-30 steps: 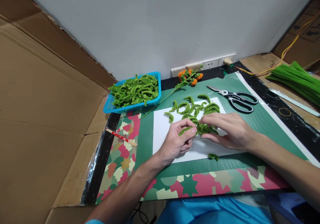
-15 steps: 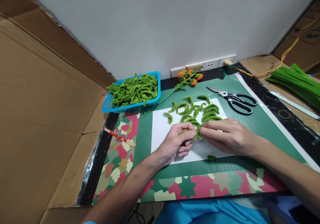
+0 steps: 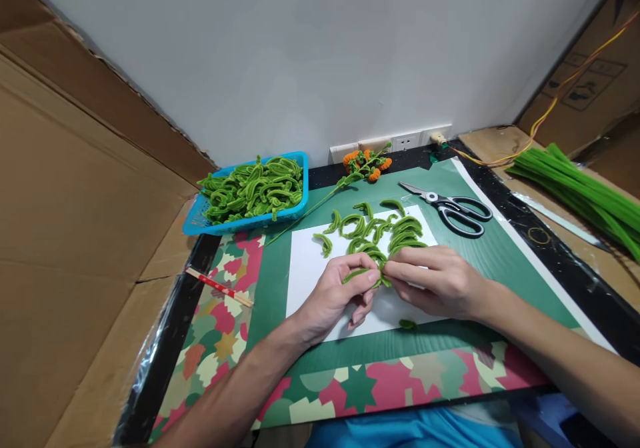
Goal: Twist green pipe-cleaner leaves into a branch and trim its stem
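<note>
- Fuzzy green strip (image 3: 354, 275): in the left hand (image 3: 337, 292), over the white sheet (image 3: 306, 268); thumb and fingers pinched on it.
- Right hand (image 3: 440, 281): fingers drawn together by the strip's end; cannot tell their grip.
- Curved green pieces (image 3: 406, 227): mostly on sheet.
- Scissors (image 3: 449, 203): beyond, right.

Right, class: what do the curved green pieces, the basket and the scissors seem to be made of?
Curved green pieces: probably chenille wire, soft and matte, judging by fuzzy edges.
Basket: likely plastic; smooth blue rim, perforated side.
Scissors: grey blades look metal; dark, smooth handles seem plastic.
</note>
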`<state>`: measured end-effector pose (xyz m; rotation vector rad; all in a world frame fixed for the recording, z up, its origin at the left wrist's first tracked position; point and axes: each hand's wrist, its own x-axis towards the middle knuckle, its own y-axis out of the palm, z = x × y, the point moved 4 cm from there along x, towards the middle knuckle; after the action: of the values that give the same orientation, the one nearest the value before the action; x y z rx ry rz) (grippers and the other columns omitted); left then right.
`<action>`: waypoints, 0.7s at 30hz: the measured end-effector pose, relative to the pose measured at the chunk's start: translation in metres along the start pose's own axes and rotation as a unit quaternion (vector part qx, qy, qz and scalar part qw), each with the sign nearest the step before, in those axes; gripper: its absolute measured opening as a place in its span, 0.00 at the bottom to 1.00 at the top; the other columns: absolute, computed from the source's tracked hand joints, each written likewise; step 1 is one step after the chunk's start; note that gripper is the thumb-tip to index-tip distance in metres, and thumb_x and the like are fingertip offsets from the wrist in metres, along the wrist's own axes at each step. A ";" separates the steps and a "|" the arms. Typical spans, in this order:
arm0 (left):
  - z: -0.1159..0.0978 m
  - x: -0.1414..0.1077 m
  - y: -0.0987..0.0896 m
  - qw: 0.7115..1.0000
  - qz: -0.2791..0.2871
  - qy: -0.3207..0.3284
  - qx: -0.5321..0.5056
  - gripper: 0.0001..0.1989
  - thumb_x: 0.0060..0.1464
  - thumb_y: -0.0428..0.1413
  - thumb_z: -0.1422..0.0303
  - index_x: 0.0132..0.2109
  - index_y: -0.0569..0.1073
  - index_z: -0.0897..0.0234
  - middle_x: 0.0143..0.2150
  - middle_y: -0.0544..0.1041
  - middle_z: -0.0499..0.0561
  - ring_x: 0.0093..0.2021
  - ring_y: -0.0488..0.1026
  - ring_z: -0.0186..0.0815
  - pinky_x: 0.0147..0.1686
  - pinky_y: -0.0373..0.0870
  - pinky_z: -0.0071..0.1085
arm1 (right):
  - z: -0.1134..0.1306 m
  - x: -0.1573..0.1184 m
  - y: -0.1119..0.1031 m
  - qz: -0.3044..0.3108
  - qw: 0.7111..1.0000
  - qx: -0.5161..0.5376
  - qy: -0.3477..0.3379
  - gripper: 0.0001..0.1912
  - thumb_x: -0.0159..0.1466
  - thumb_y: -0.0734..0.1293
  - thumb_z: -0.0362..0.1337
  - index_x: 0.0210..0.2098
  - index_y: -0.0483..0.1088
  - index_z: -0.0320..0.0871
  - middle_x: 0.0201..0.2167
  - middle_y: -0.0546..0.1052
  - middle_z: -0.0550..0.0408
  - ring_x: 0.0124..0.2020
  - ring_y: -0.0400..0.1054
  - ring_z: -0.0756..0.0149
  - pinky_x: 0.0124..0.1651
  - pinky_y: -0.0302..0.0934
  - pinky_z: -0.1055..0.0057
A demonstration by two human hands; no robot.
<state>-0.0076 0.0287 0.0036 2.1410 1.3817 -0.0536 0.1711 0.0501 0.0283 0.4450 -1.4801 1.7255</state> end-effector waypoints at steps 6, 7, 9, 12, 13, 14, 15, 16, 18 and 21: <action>-0.001 -0.001 -0.002 1.000 -0.011 -0.006 -0.013 0.17 0.60 0.69 0.59 0.40 0.71 0.64 0.23 0.70 0.40 0.13 0.60 0.21 0.11 0.58 0.16 | -0.003 0.002 -0.001 0.012 0.999 -0.038 -0.004 0.15 0.76 0.65 0.36 0.60 0.68 0.38 0.47 0.82 0.44 0.42 0.79 0.62 0.37 0.71 0.69; -0.002 -0.001 -0.002 1.000 -0.009 -0.008 -0.012 0.17 0.60 0.69 0.59 0.41 0.71 0.63 0.23 0.70 0.40 0.13 0.59 0.21 0.11 0.58 0.15 | -0.003 0.002 -0.001 0.010 0.999 -0.047 -0.013 0.15 0.76 0.65 0.36 0.60 0.68 0.38 0.47 0.82 0.44 0.43 0.80 0.61 0.38 0.71 0.69; -0.002 -0.001 -0.002 1.000 -0.004 -0.010 -0.012 0.17 0.60 0.69 0.60 0.41 0.71 0.63 0.23 0.70 0.40 0.13 0.60 0.22 0.11 0.58 0.15 | -0.002 0.002 -0.001 0.005 0.997 -0.064 -0.032 0.13 0.77 0.65 0.35 0.59 0.68 0.38 0.46 0.83 0.44 0.43 0.80 0.61 0.38 0.71 0.69; -0.001 -0.001 -0.001 1.000 0.006 -0.009 -0.010 0.15 0.61 0.68 0.61 0.39 0.70 0.63 0.23 0.71 0.41 0.14 0.61 0.23 0.11 0.60 0.16 | -0.003 0.001 -0.001 0.008 0.996 -0.081 -0.045 0.10 0.77 0.65 0.33 0.55 0.70 0.38 0.43 0.83 0.46 0.38 0.79 0.63 0.36 0.69 0.68; -0.001 -0.001 -0.001 1.000 0.011 -0.008 -0.010 0.15 0.62 0.67 0.62 0.39 0.70 0.63 0.24 0.71 0.41 0.14 0.61 0.23 0.12 0.60 0.16 | -0.003 0.001 -0.001 0.015 0.995 -0.089 -0.048 0.09 0.77 0.65 0.33 0.54 0.71 0.38 0.42 0.83 0.46 0.37 0.78 0.63 0.36 0.68 0.68; 0.000 -0.001 -0.001 1.000 0.016 -0.006 -0.011 0.14 0.63 0.67 0.62 0.39 0.70 0.63 0.24 0.71 0.41 0.14 0.62 0.23 0.12 0.61 0.17 | -0.003 0.000 0.000 0.023 0.994 -0.099 -0.051 0.08 0.76 0.64 0.32 0.53 0.71 0.38 0.41 0.83 0.47 0.36 0.78 0.64 0.36 0.67 0.68; 0.001 0.000 0.000 1.000 0.020 -0.004 -0.014 0.13 0.63 0.66 0.63 0.39 0.70 0.63 0.24 0.71 0.42 0.14 0.63 0.24 0.12 0.62 0.17 | -0.002 0.000 0.000 0.031 0.992 -0.110 -0.057 0.07 0.76 0.64 0.31 0.52 0.71 0.38 0.41 0.82 0.47 0.35 0.77 0.64 0.36 0.67 0.67; 0.001 0.000 0.000 1.000 0.025 -0.001 -0.019 0.12 0.64 0.65 0.64 0.39 0.70 0.64 0.24 0.72 0.42 0.14 0.64 0.24 0.12 0.64 0.18 | -0.002 0.000 0.001 0.037 0.990 -0.123 -0.063 0.07 0.76 0.64 0.30 0.51 0.72 0.38 0.40 0.82 0.47 0.34 0.76 0.64 0.36 0.66 0.67; 0.003 0.001 0.000 0.999 0.034 0.003 -0.032 0.10 0.65 0.64 0.65 0.40 0.71 0.64 0.24 0.73 0.43 0.15 0.68 0.27 0.13 0.67 0.20 | -0.001 0.000 0.001 0.039 0.985 -0.147 -0.079 0.06 0.76 0.63 0.30 0.49 0.72 0.37 0.38 0.82 0.48 0.33 0.75 0.64 0.36 0.65 0.66; 0.006 0.002 0.001 0.997 0.051 0.000 -0.053 0.09 0.66 0.62 0.65 0.40 0.72 0.65 0.25 0.75 0.44 0.16 0.75 0.32 0.13 0.70 0.22 | 0.000 0.001 0.004 0.040 0.981 -0.164 -0.091 0.05 0.75 0.64 0.30 0.46 0.73 0.37 0.35 0.81 0.50 0.30 0.72 0.66 0.34 0.61 0.66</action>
<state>-0.0041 0.0271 -0.0016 2.1187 1.2443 0.0584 0.1679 0.0502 0.0263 0.3783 -1.8981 1.4914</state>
